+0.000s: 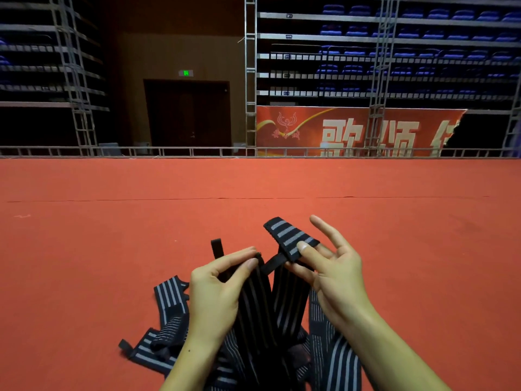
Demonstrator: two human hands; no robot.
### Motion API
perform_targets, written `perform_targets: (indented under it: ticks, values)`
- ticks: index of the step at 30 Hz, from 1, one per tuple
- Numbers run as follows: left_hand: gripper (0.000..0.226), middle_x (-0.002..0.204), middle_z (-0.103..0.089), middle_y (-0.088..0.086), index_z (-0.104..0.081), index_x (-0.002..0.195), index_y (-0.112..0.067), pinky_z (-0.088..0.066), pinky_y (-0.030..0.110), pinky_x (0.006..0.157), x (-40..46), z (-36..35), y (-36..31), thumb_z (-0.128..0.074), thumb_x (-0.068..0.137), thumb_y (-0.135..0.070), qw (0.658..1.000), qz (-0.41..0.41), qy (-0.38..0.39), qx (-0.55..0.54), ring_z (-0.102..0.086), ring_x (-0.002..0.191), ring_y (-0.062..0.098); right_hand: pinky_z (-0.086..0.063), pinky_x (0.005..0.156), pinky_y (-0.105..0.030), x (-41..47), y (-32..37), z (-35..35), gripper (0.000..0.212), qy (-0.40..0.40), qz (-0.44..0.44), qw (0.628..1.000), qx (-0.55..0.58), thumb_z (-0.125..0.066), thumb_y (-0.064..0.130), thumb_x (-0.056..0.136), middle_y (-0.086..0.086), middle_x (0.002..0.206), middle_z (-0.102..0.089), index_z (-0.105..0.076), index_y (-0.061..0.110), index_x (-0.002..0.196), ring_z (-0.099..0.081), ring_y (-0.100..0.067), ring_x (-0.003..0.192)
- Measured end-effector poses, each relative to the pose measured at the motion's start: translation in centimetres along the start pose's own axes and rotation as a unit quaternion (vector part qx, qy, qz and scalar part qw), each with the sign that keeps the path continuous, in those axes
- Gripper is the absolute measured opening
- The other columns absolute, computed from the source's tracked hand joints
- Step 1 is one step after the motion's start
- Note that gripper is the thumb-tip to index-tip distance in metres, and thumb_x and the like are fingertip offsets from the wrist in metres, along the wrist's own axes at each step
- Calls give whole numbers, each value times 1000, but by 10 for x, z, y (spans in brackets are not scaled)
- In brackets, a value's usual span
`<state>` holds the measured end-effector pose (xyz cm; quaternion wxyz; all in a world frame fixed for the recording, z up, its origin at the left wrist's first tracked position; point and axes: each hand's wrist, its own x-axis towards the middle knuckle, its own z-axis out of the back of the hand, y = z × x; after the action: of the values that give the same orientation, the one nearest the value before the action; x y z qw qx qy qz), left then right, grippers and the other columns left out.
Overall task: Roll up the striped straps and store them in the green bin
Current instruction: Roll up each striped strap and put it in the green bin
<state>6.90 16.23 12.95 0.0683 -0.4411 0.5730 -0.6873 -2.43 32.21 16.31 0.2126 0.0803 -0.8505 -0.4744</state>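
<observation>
**Pinching one striped strap at both ends, ready to begin a roll**

Holding the strap, I read my position as follows. My left hand [217,294] pinches the near end of a black striped strap [262,306] between thumb and curled forefingers, just beside a small black loop tab [217,248] that stands upright. My right hand [335,275] pins the other end, a grey-striped flap [290,238], with the thumb pressed on top and the lower fingers beneath; its index and middle fingers are extended and touch nothing. Between the two hands the strap hangs down in a fold, so its long axis runs away from the fingers, downward and toward me. Both hands are raised above the red carpet [112,235], palms turned inward and close together, forearms converging from the bottom edge. Below them lies a loose pile of further striped straps [169,334], unrolled, spreading left and right on the carpet. I judge the rolling not yet started: no coil is visible. The green bin is not in view.
</observation>
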Motion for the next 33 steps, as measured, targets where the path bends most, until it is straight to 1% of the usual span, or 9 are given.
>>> perform_targets:
  ticks: [6, 12, 15, 18, 21, 24, 28, 30, 33]
  values:
    - [16, 104, -84, -12, -86, 109, -23, -60, 40, 101, 2, 2, -5, -73, 102, -18, 1000, 25, -1, -9, -77, 107, 6, -65, 74, -30, -10, -5, -13, 56, 25, -1, 999, 35, -67, -8, 99, -18, 111, -81, -59, 26, 144, -80, -31, 102]
    - [21, 106, -84, -8, -86, 109, -20, -61, 35, 97, -3, 4, -16, -68, 103, -30, 997, 48, -9, -59, -78, 108, 8, -67, 81, -39, -14, -18, -19, 55, 28, 13, 1000, -8, -67, -9, 99, -15, 108, -82, -60, 24, 143, -80, -33, 100]
    - [19, 103, -84, -7, -85, 109, -18, -62, 28, 90, 0, 5, -18, -81, 92, -24, 996, 52, -26, -68, -79, 104, 8, -65, 73, -32, -16, -21, -19, 50, 42, 20, 998, -35, -67, -9, 99, -13, 106, -82, -63, 22, 138, -81, -32, 96]
    - [17, 96, -84, -7, -84, 104, -18, -61, 18, 78, 3, 6, -16, -86, 88, -11, 994, 67, -45, -70, -81, 94, 8, -67, 71, -35, -16, -26, -16, 45, 63, 29, 996, -59, -69, -9, 98, -14, 105, -81, -65, 18, 134, -81, -32, 94]
    - [15, 94, -85, -3, -85, 101, -17, -63, 25, 81, 6, 7, -13, -87, 89, -11, 993, 82, -59, -62, -82, 93, 13, -68, 77, -43, -15, -29, -10, 40, 93, 48, 988, -117, -68, -8, 99, -13, 112, -80, -66, 18, 130, -80, -31, 102]
    - [12, 91, -84, 0, -85, 98, -15, -62, 21, 74, 8, 9, -12, -86, 89, -8, 991, 89, -70, -76, -82, 89, 14, -66, 85, -39, -14, -30, 1, 50, 103, 133, 944, -285, -67, -6, 96, 10, 115, -78, -66, 29, 131, -76, -14, 107]
    - [12, 92, -84, -1, -85, 99, -15, -62, 32, 84, 12, 12, -10, -88, 88, -11, 991, 86, -80, -63, -82, 92, 15, -60, 74, -29, -9, -36, 16, 59, 67, 292, 820, -488, -83, 20, 90, 20, 105, -68, -59, 41, 140, -69, -10, 91]
    - [12, 92, -84, -1, -85, 98, -16, -61, 34, 85, 12, 12, -12, -88, 87, -12, 992, 82, -75, -55, -82, 92, 14, -59, 71, -31, -6, -37, 15, 64, 55, 348, 769, -533, -85, 28, 88, 19, 110, -60, -57, 39, 144, -63, -8, 93]
    - [12, 93, -84, -2, -85, 99, -17, -62, 36, 87, 10, 11, -14, -88, 88, -13, 995, 69, -55, -43, -81, 93, 15, -60, 82, -38, -2, -36, 8, 72, 77, 395, 752, -521, -85, 17, 86, 14, 124, -62, -56, 37, 149, -62, -13, 113]
